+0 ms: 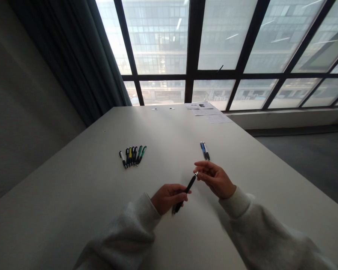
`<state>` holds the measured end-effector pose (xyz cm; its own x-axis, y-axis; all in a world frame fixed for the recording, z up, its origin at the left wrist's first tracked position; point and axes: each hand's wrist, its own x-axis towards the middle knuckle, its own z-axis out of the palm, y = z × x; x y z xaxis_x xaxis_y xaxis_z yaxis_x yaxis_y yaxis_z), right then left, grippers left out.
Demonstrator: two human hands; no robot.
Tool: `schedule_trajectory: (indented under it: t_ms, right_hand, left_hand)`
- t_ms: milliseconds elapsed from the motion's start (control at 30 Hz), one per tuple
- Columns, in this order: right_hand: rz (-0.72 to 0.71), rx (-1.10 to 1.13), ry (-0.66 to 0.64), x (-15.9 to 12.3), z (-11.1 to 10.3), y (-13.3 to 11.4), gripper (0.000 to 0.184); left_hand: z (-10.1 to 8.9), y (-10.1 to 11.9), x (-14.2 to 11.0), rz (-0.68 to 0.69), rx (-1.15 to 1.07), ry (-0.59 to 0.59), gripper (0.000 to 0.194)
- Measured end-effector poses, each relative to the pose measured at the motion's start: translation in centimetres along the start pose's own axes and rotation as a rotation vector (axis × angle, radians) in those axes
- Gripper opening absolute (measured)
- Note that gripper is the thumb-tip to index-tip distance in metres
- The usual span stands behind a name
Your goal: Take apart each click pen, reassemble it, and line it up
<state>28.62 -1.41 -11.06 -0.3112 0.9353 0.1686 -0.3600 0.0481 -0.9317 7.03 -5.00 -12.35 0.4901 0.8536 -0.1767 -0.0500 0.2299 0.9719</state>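
Note:
A black ballpoint pen (190, 183) is held at a slant above the white table, its silver tip pointing up and to the right. My left hand (170, 197) is closed around the pen's lower barrel, thumb on top. At the other end, my right hand (216, 180) pinches the silver tip between thumb and fingertips, its other fingers partly extended. Just beyond my right hand lie a blue pen (203, 150) and a white-and-black pen (206, 152) side by side. Farther left sits a row of several pens (133, 156), in white, black, yellow and green.
The white table (157, 131) reaches to a large window. Printed papers (204, 111) lie at its far right corner, and two small white round pieces (154, 109) are near the far edge. A dark curtain (95, 67) hangs at the left.

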Motion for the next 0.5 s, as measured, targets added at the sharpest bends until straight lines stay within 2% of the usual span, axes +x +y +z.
schedule_trajectory:
  t_ms: [500]
  right_hand:
    - [-0.017, -0.109, -0.075, -0.19, -0.36, 0.13, 0.030]
  left_hand:
    - [-0.02, -0.06, 0.03, -0.008, 0.015, 0.007, 0.048]
